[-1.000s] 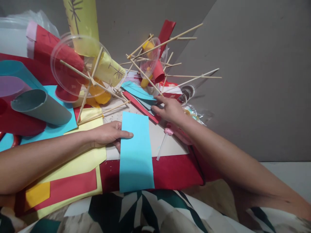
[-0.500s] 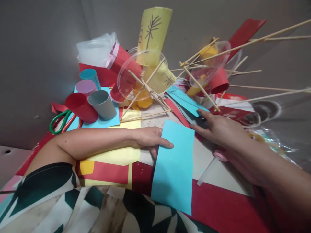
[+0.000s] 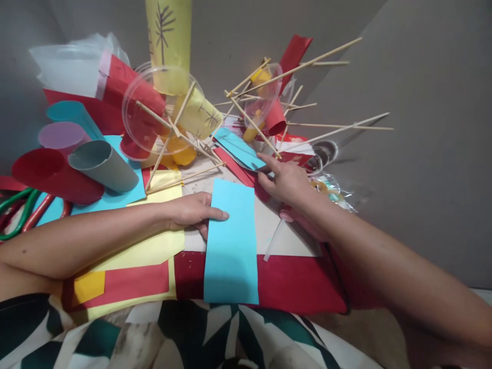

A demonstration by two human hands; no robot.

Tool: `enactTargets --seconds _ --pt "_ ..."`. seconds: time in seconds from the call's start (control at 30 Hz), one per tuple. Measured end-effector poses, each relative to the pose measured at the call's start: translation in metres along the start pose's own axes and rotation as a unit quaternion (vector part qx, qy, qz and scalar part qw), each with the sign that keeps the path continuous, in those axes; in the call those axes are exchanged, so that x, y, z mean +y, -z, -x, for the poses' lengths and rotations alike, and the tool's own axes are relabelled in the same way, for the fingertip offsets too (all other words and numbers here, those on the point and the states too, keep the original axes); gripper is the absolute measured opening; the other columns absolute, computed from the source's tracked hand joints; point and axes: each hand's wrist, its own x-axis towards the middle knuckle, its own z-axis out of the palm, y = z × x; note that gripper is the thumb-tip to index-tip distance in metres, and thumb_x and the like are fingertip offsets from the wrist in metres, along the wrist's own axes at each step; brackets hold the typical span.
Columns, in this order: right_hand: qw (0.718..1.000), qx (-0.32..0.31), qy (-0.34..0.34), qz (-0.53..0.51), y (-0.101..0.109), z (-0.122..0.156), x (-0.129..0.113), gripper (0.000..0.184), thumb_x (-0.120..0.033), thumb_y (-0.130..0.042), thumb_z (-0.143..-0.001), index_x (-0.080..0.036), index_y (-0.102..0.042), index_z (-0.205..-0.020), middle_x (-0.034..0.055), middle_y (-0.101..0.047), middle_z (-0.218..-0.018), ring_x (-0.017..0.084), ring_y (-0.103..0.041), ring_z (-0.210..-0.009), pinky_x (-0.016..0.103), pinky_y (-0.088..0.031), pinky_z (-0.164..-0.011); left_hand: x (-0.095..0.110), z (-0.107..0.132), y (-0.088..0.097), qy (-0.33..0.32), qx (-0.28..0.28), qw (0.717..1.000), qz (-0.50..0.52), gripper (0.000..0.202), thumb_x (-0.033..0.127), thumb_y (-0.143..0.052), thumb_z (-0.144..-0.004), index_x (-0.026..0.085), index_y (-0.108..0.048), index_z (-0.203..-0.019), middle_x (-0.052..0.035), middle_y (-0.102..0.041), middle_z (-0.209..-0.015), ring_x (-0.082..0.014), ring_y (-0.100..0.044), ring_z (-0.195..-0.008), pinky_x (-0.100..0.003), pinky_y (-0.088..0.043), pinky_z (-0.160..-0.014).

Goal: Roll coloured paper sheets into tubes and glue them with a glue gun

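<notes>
A light-blue paper rectangle hangs upright in front of me, its left edge pinched by my left hand. The thumb lies on its face and the other fingers are behind it. My right hand reaches to a second blue paper piece farther back. Its index fingertip touches that piece's near end, with the thumb spread apart below. Beneath the right wrist lies a pink tool, partly hidden, with a translucent stick poking out. A red strip runs beside the second blue piece.
Left stand paper tubes in red, grey, purple and blue, near green-handled scissors. Behind are wooden stick frames with clear plastic lids and a yellow paper cylinder. Yellow sheets lie under my left arm.
The view has shifted, so most things appear farther left. My left hand still grips the blue rectangle. My right hand stays by the second blue piece, its finger and thumb still apart.
</notes>
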Motion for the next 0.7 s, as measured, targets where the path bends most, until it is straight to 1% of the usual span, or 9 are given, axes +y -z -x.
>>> enactTargets --seconds 0.1,0.2,0.3,0.37,0.47,0.53,0.6,0.67,0.7 --pt "0.999 0.007 -0.032 -0.019 0.001 -0.001 -0.001 0.059 -0.03 -0.05 -0.089 -0.021 -0.053 -0.147 0.0075 -0.078 -0.114 0.035 -0.073 -0.1 0.045 -0.055 -0.08 0.001 -0.001 -0.001 0.005 0.002 1.0 0.002 0.014 0.022 -0.076 -0.08 0.01 -0.07 -0.083 -0.0049 -0.073 -0.07 -0.0078 -0.06 -0.047 -0.015 -0.043 -0.042" --pt "0.999 -0.009 -0.024 -0.046 0.001 -0.002 -0.001 0.059 -0.03 -0.054 -0.088 -0.02 -0.053 -0.146 0.006 -0.079 -0.113 0.034 -0.073 -0.104 0.043 -0.054 -0.081 0.002 -0.001 -0.001 0.015 0.005 1.0 0.003 0.012 0.021 -0.075 -0.081 0.009 -0.071 -0.084 -0.0051 -0.073 -0.069 -0.008 -0.061 -0.048 -0.014 -0.043 -0.041" --pt "0.998 -0.024 -0.01 -0.055 0.0 -0.002 0.003 0.057 -0.034 -0.055 -0.089 -0.021 -0.054 -0.145 0.0056 -0.079 -0.108 0.031 -0.073 -0.102 0.04 -0.054 -0.079 0.002 -0.001 0.0 0.019 0.011 1.0 0.003 0.014 0.021 -0.076 -0.08 0.009 -0.072 -0.086 -0.0058 -0.074 -0.07 -0.0087 -0.063 -0.051 -0.015 -0.046 -0.045" --pt "0.999 -0.024 0.009 -0.022 0.0 -0.003 0.005 0.057 -0.037 -0.055 -0.091 -0.02 -0.052 -0.146 0.0084 -0.078 -0.111 0.031 -0.071 -0.103 0.038 -0.053 -0.078 0.002 -0.001 0.0 0.019 0.018 1.0 0.001 0.019 0.023 -0.078 -0.078 0.009 -0.072 -0.089 -0.0065 -0.075 -0.073 -0.0092 -0.063 -0.053 -0.016 -0.045 -0.045" --pt "0.995 -0.037 0.062 0.073 0.002 -0.007 0.006 0.057 -0.038 -0.055 -0.092 -0.018 -0.051 -0.145 0.0163 -0.069 -0.125 0.034 -0.066 -0.11 0.037 -0.052 -0.074 0.001 -0.001 -0.001 0.017 0.027 0.999 0.002 0.022 0.025 -0.08 -0.076 0.009 -0.072 -0.09 -0.0074 -0.075 -0.074 -0.0095 -0.063 -0.053 -0.016 -0.044 -0.045" --pt "0.987 -0.057 0.099 0.109 0.006 -0.011 0.004 0.056 -0.031 -0.056 -0.09 -0.018 -0.052 -0.145 0.0183 -0.061 -0.136 0.035 -0.062 -0.115 0.037 -0.051 -0.074 0.001 -0.001 -0.001 0.018 0.028 0.999 0.006 0.021 0.025 -0.08 -0.076 0.009 -0.072 -0.087 -0.0074 -0.074 -0.074 -0.0098 -0.063 -0.053 -0.016 -0.044 -0.045" --pt "0.979 -0.085 0.132 0.128 0.012 -0.016 0.0 0.057 -0.023 -0.056 -0.089 -0.019 -0.05 -0.145 0.0182 -0.056 -0.143 0.035 -0.06 -0.118 0.037 -0.05 -0.076 0.001 -0.001 -0.001 0.02 0.027 0.999 0.01 0.019 0.024 -0.08 -0.077 0.009 -0.072 -0.086 -0.007 -0.074 -0.073 -0.01 -0.062 -0.052 -0.017 -0.044 -0.045" --pt "0.967 -0.123 0.155 0.159 0.017 -0.022 -0.005 0.061 -0.017 -0.055 -0.087 -0.019 -0.047 -0.147 0.0189 -0.055 -0.144 0.034 -0.06 -0.118 0.035 -0.047 -0.074 0.0 -0.002 0.0 0.019 0.026 0.999 0.01 0.019 0.024 -0.079 -0.077 0.01 -0.072 -0.087 -0.0066 -0.074 -0.073 -0.0093 -0.062 -0.052 -0.017 -0.043 -0.044" --pt "0.961 -0.143 0.16 0.175 0.02 -0.025 -0.008 0.063 -0.015 -0.055 -0.086 -0.018 -0.045 -0.148 0.0193 -0.057 -0.14 0.034 -0.061 -0.115 0.034 -0.046 -0.071 0.0 -0.002 0.0 0.019 0.026 0.999 0.009 0.019 0.025 -0.079 -0.077 0.01 -0.072 -0.088 -0.0063 -0.074 -0.074 -0.0091 -0.062 -0.052 -0.016 -0.042 -0.044"
